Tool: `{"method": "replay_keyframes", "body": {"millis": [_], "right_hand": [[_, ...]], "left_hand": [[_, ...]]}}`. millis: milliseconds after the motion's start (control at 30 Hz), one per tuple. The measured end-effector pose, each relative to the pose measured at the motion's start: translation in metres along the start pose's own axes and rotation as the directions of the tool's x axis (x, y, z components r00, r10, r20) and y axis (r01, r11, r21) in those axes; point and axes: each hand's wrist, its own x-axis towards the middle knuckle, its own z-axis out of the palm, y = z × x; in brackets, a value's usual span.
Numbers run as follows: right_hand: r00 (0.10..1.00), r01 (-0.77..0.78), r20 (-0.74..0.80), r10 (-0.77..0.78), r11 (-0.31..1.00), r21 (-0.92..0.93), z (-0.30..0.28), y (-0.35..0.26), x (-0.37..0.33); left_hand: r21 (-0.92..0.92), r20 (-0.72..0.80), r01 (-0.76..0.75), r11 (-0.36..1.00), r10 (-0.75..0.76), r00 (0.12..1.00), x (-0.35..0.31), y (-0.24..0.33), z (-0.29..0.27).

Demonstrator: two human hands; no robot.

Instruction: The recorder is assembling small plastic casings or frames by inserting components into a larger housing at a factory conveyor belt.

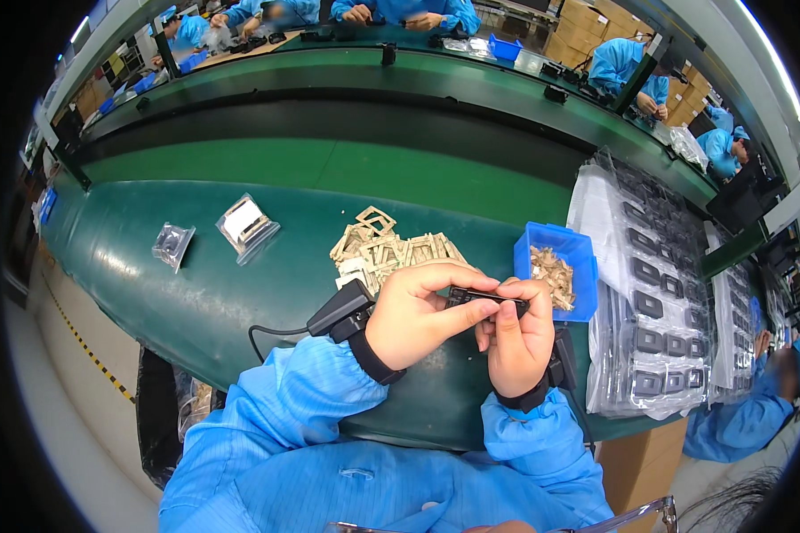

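Note:
Both hands meet over the near part of the green table, around one small black plastic part [487, 298]. My left hand [427, 311] grips its left end between thumb and fingers. At the other end my right hand [520, 333] closes on it, thumb and fingertips pressed to the edge. Much of the part is hidden by the fingers, so its exact kind does not show. Just beyond my left hand lies a heap of tan rectangular frames [391, 246]. To the right of my right hand stands a blue bin [585, 266] with small tan pieces [553, 275] inside.
Stacked trays of black frame-shaped parts [653, 302] fill the right side. Two clear bags, one with small parts [172, 244] and one with pale pieces [244, 226], lie on the left of the green table [151, 293]. Other people work at a bench [329, 75] beyond.

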Motion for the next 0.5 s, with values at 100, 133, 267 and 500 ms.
{"method": "replay_keyframes", "body": {"millis": [100,133,267,500], "right_hand": [[0.999,0.052,0.010,-0.052,0.998,-0.023,0.001,0.000,0.000],[0.999,0.050,0.007,-0.050,0.999,-0.022,0.001,0.000,0.000],[0.995,0.103,0.014,-0.103,0.995,0.007,0.004,0.001,0.000],[0.966,-0.171,-0.193,0.171,0.985,0.013,0.009,-0.014,0.001]], "left_hand": [[0.004,0.004,-0.051,0.999,0.051,0.999,-0.001,0.000,0.002],[0.022,0.005,-0.078,0.997,0.077,0.997,-0.001,0.001,0.002],[0.024,0.015,-0.095,0.995,0.095,0.995,-0.002,-0.001,0.002],[0.223,-0.034,-0.048,0.974,0.057,0.998,0.002,-0.005,0.000]]}}
